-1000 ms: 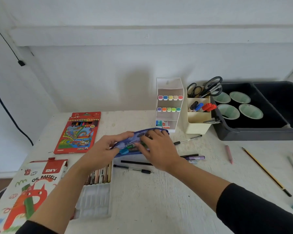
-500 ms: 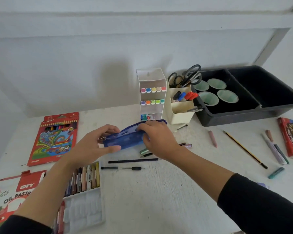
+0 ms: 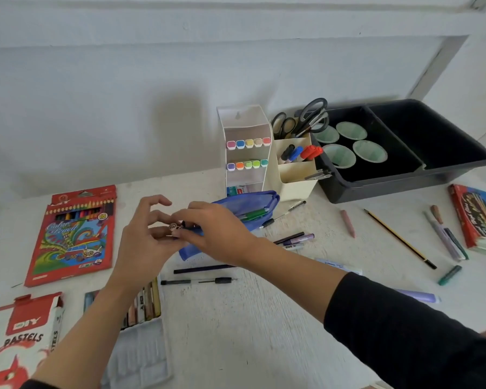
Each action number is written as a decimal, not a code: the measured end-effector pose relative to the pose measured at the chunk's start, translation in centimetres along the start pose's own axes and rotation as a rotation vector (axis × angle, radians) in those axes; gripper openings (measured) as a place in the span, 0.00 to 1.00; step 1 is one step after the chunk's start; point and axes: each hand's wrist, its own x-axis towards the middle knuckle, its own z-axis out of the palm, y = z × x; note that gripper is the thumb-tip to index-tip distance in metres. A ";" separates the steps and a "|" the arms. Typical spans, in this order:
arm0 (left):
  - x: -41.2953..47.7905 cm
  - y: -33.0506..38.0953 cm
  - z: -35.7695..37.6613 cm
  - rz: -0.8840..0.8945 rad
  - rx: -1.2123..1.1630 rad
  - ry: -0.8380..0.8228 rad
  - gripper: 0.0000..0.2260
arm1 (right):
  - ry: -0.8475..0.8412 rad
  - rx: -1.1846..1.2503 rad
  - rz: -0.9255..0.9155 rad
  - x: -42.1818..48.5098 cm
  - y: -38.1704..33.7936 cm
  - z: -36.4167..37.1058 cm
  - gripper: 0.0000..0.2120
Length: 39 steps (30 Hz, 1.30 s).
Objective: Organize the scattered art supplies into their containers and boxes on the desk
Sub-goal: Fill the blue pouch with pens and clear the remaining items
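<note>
Two hands on blue pencil pouch (image 3: 254, 203): left hand (image 3: 143, 244) pinching near end as anchor, right hand (image 3: 222, 237) fingers (image 3: 180, 233) pinching zipper pull (image 3: 173, 226).

Four pale green round cups (image 3: 369, 151) sit in one black plastic two-compartment tray (image 3: 404, 190). Two pairs of grey-handled scissors (image 3: 314, 113) stand in one cream plastic holder (image 3: 295, 188). One white tiered rack (image 3: 243, 117) shows ten pastel-capped markers (image 3: 249, 143), five per row. On the surface: one blue mesh pouch (image 3: 253, 202), one yellow-and-black pencil (image 3: 399, 238).
</note>
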 end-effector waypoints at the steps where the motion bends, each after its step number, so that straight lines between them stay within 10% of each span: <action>1: 0.1 -0.1 0.0 -0.015 -0.013 0.001 0.27 | -0.003 -0.003 0.001 0.1 0.2 -0.1 0.11; 17: 0.6 2.7 4.0 0.408 0.184 -0.199 0.12 | 0.318 0.028 -0.047 -8.5 3.7 -4.6 0.12; 26: -0.4 6.8 10.5 0.450 0.046 -0.142 0.06 | 0.764 0.165 0.418 -16.1 8.7 -12.3 0.03; 39: -1.5 6.5 19.1 0.259 -0.143 -0.058 0.12 | 0.270 -0.548 0.720 -26.0 20.6 -16.7 0.12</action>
